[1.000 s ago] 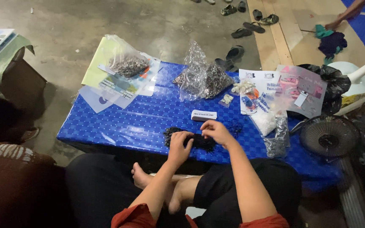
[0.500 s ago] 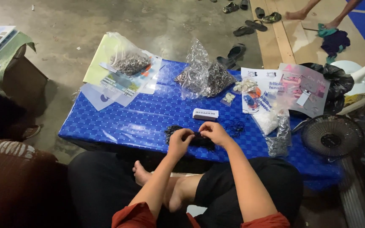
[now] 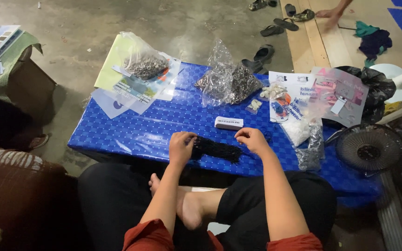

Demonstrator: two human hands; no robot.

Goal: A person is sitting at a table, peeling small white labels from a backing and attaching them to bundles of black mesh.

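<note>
- Person sits cross-legged on floor behind a low table [image 3: 131, 135] w/ blue patterned cover; bare foot shows below the table's near edge.
- Left hand [image 3: 181, 146] at near edge of table, fingers curled in around the left end of a dark bundle [image 3: 216, 149] of thin black strands/beads; holding it.
- Right hand [image 3: 253, 139] at the bundle's right end, fingers bent narrow, pinching at it; exact grip hidden by the knuckles, can't tell more.
- Bundle lies flat on the blue cover, running left-right btwn both hands, near the front edge, approx. mid-table.
- Small white box [image 3: 229, 123] just behind the bundle, btwn the hands, apart from both.
- Clear plastic bag [image 3: 226, 81] of small dark metallic bits further back, centre of table.
- Second clear bag [image 3: 143, 62] w/ similar bits at back left, on top of printed sheets [image 3: 131, 90] overhanging the table's edge.
- Right side: white printed card [image 3: 287, 100] w/ small pale pieces on it, clear packets [image 3: 310, 146] beside right forearm, pinkish printed sheet [image 3: 338, 93] behind.
- Round fan grille [image 3: 368, 148] on floor just right of table; black bag [image 3: 378, 90] behind it.
- Sandals [image 3: 264, 53] on concrete floor beyond table; another person's foot [image 3: 329, 13] at top edge, well apart.
- Brown patterned cushion [image 3: 10, 186] at near left.
</note>
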